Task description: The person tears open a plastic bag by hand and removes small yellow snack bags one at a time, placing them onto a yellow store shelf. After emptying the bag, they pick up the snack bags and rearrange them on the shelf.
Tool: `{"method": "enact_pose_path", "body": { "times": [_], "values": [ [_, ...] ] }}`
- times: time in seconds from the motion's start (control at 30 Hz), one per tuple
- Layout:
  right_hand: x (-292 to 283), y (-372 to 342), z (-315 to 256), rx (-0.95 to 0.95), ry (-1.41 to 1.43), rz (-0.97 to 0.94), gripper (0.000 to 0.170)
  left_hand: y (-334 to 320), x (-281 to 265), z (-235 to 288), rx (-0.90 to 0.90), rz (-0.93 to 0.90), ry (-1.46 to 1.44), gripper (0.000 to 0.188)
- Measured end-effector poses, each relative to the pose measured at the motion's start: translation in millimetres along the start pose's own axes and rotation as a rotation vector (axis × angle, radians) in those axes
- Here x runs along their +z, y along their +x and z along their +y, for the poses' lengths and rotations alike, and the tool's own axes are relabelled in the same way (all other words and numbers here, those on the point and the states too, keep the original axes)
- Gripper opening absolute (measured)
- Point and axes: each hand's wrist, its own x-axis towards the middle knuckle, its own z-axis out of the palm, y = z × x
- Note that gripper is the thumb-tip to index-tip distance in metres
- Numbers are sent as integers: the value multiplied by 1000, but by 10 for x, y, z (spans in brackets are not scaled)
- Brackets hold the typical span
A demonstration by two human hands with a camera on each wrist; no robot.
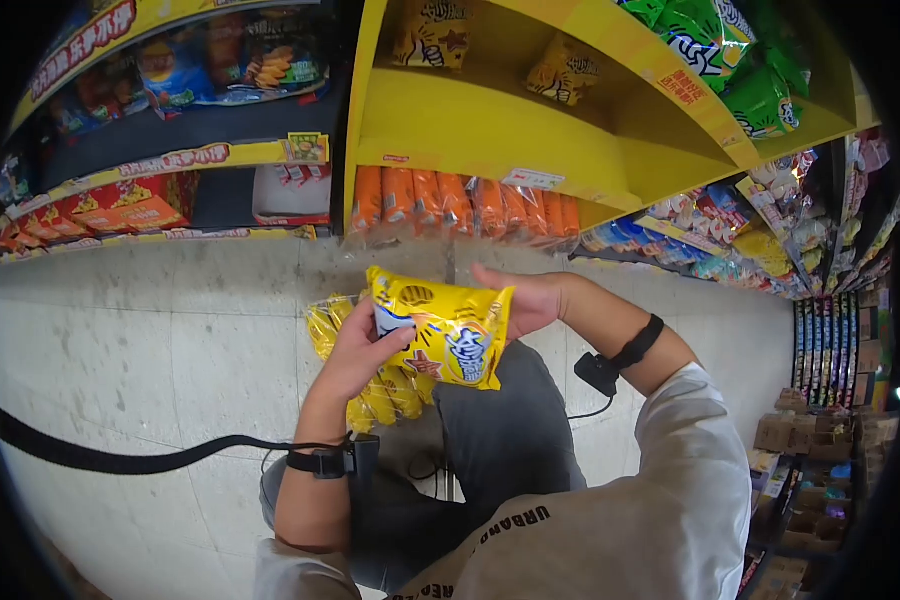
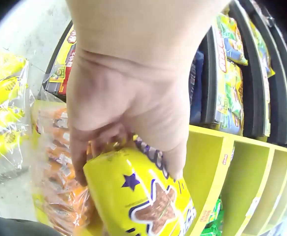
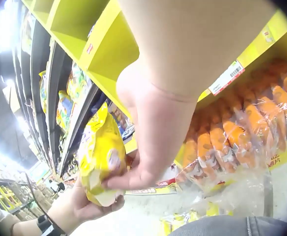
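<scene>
A yellow snack bag (image 1: 440, 330) with a star and blue-white lettering is held up over the person's lap. My left hand (image 1: 355, 350) grips its left end, thumb across the front and fingers behind. In the left wrist view the same left hand (image 2: 128, 108) closes round the bag's end. My right hand (image 1: 535, 300) is at the bag's right end, its thumb raised off the bag. In the right wrist view the right hand's fingers (image 3: 128, 181) lie extended against the bag. A clear plastic pack of yellow snack bags (image 1: 385, 395) sits on the floor below, partly hidden.
A yellow shelf unit (image 1: 480, 110) stands ahead, with two gold bags (image 1: 564, 72) on an upper level and orange packets (image 1: 460, 205) in clear wrap at the bottom. Dark snack shelves (image 1: 215, 120) are on the left. A black strap (image 1: 150, 460) crosses the tiled floor (image 1: 150, 340).
</scene>
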Motion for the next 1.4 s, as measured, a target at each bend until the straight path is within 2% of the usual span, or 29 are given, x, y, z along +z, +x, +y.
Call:
{"method": "enact_pose_path", "body": {
  "times": [0.03,0.07,0.13,0.17,0.2,0.27,0.3,0.33,0.4,0.43,0.47,0.53,0.57,0.63,0.67,0.73,0.87,0.93,0.97,1.07,1.13,1.2,1.3,1.4],
  "values": [
    [42,4,-19,-7,66,-30,91,-6,-18,-43,-37,123,-16,47],
    [45,-3,-29,-9,59,-34,91,9,-37,-76,-31,126,-12,47],
    [2,-19,-17,-399,255,36,102,60,6,-26,59,442,-427,40],
    [-35,50,57,-515,299,125,97,76,35,21,135,441,-525,38],
    [-9,142,156,-518,295,123,97,92,83,10,140,439,-523,38],
    [112,381,349,-501,-157,360,87,147,172,-99,213,543,-502,40],
    [406,397,306,-544,-129,473,62,177,193,-196,236,482,-417,42],
    [477,396,251,-541,-122,466,62,168,260,-191,230,490,-412,42],
    [496,412,77,-601,-432,650,43,152,349,-188,223,334,-392,44],
    [535,362,-21,-706,-383,651,30,147,325,-196,195,315,-283,45],
    [477,325,-91,-707,-381,653,30,139,336,-183,193,313,-283,45],
    [347,165,-257,-759,-419,827,28,137,414,-25,253,407,-255,48],
    [290,78,-369,-759,-426,827,28,128,411,18,224,424,-227,50],
    [194,-99,-666,-922,-465,905,28,117,336,-45,184,467,-212,49],
    [160,-160,-838,-929,-473,903,28,111,303,-71,137,507,-192,48],
    [84,-252,-1185,-1166,-562,1023,28,100,273,-83,104,545,-191,45],
    [-225,-245,-1836,-1226,-591,1046,30,39,253,-95,21,642,-220,35],
    [-397,-136,-2089,-1103,-624,1135,36,27,276,-91,6,660,-233,33],
    [-612,-27,-2234,-1102,-602,1156,30,17,296,-85,-20,676,-248,31],
    [-970,203,-2681,-1117,-558,1219,29,-5,387,-38,-34,692,-275,30],
    [-951,346,-2748,-1165,-486,1160,30,-39,413,-46,-31,689,-281,31],
    [-934,405,-2754,-999,-510,1116,29,-61,435,-47,-59,695,-272,31],
    [-983,474,-2779,-974,-470,1016,28,-89,416,-68,-68,698,-271,30],
    [-1039,483,-2782,-919,-530,1003,32,-86,391,-62,-79,697,-261,30]
  ]
}}
